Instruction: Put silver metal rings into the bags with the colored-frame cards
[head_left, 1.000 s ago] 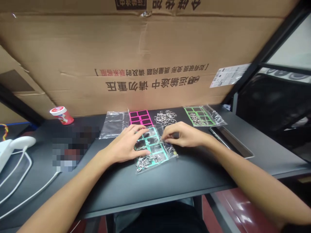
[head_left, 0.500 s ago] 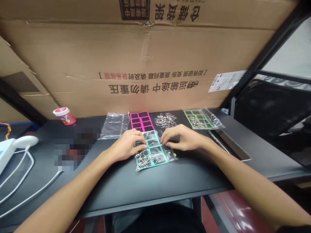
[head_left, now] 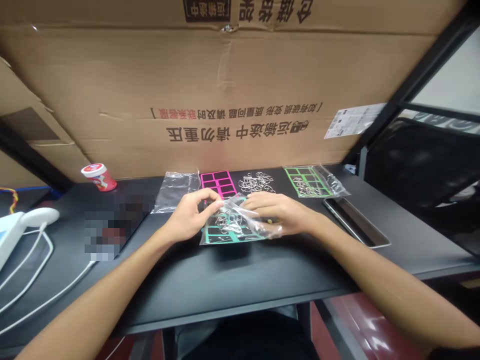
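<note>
A clear plastic bag [head_left: 258, 227] holds a teal grid card [head_left: 215, 238] and several silvery metal rings [head_left: 227, 220]. My left hand [head_left: 193, 215] pinches the bag's upper left part between thumb and fingers. At the bag's right side my right hand [head_left: 279, 210] is closed on the crinkled plastic, its fingertips partly hidden behind the film. The bag is tilted up with its near edge off the table. Behind it lie a pink grid card [head_left: 219, 184] and a loose pile of metal rings [head_left: 257, 183].
Flat clear bag [head_left: 174, 192] lies left of the pink card. To the right are a bagged green grid card [head_left: 309, 182] and a dark phone [head_left: 356, 222]. A red tub [head_left: 99, 177] stands at left, near a white cable [head_left: 48, 305]. Cardboard [head_left: 240, 75] walls the back.
Both hands have lifted and tilted the bag with the teal card from the table. The rings inside have shifted toward its middle. The right hand now grips the plastic film.
</note>
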The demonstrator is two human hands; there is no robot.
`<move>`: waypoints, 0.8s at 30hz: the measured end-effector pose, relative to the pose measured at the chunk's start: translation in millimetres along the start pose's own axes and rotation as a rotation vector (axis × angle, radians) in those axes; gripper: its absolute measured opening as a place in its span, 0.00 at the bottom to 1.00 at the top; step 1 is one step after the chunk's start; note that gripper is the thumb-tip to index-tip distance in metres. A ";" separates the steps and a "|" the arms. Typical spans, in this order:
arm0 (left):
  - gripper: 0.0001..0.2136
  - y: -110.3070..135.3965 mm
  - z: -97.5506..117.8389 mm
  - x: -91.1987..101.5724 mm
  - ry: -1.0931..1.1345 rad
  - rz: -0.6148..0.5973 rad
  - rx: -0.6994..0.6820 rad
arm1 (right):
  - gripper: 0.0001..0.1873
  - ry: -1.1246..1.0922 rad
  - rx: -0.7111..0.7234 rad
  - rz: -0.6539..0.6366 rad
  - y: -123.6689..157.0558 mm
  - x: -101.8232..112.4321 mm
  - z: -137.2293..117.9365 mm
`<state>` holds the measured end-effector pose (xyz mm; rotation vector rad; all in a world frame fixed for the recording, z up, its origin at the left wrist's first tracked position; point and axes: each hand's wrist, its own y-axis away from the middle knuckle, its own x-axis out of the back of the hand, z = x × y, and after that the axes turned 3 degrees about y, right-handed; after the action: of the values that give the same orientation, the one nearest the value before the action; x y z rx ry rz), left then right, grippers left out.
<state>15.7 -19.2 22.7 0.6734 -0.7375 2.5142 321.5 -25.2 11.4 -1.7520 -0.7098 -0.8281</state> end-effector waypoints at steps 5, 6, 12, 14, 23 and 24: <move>0.12 0.9 -12.8 -3.8 -0.088 -0.074 -0.029 | 0.16 -0.055 -0.120 -0.223 -1.8 1.6 -9.2; 0.12 1.2 -15.1 -4.1 -0.110 -0.098 -0.039 | 0.15 -0.065 -0.155 -0.256 -1.3 2.4 -9.0; 0.09 3.5 -13.7 0.0 -0.327 -0.277 -0.176 | 0.11 -0.137 -0.203 -0.211 1.0 1.0 -0.3; 0.08 4.3 -11.2 1.6 -0.378 -0.296 -0.192 | 0.08 -0.190 -0.226 -0.144 1.1 1.1 -0.4; 0.06 4.8 -7.7 4.4 -0.419 -0.321 -0.257 | 0.07 -0.223 -0.475 0.126 3.6 15.3 1.4; 0.06 4.6 -7.6 4.5 -0.419 -0.323 -0.263 | 0.07 -0.139 -0.486 0.182 4.5 16.5 3.3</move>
<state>7.3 -17.0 17.8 1.1367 -0.9906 1.9609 335.4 -22.2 21.4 -2.2903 -0.4479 -0.8022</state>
